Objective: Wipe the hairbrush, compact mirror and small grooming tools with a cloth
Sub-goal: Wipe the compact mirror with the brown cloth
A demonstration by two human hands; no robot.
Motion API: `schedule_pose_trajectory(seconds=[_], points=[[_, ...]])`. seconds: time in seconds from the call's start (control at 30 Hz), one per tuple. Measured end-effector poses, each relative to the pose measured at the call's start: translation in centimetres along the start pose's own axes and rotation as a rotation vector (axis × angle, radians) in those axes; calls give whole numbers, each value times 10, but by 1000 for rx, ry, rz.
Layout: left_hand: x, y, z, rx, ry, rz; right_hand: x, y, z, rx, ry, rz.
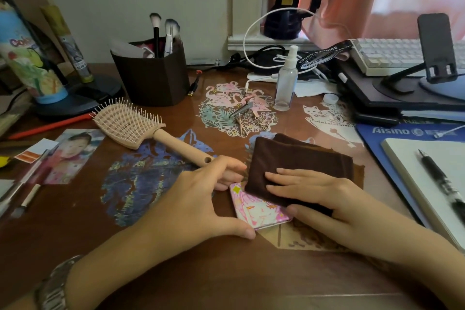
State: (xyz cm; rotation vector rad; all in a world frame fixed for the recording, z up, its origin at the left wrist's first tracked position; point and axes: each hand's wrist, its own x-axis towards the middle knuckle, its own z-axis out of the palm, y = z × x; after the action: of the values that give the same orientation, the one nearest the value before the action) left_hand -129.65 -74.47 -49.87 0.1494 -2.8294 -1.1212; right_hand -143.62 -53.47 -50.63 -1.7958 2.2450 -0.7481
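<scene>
Near the front of the counter, the compact mirror lies flat, pink and patterned, with the folded brown cloth covering its far right part. Both hands are close together around it. The right hand presses the cloth down with straight fingers, thumb at the cloth's near edge. The left hand braces the mirror, its thumb against the near edge and its fingers at the far left corner. To the far left, the beige hairbrush rests bristles up, its handle end just beside the left fingers. Farther back, the small metal grooming tools lie in a loose heap, near a clear spray bottle.
</scene>
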Motion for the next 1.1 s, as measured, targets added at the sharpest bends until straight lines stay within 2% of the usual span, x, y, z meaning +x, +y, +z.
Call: schedule_pose_trajectory(seconds=[0.43,1.1], points=[[29,4,17,-202,51,-11,4,-3,3,-95,30,14],[33,-2,21,-234,81,-15,10,1,4,-197,45,6]])
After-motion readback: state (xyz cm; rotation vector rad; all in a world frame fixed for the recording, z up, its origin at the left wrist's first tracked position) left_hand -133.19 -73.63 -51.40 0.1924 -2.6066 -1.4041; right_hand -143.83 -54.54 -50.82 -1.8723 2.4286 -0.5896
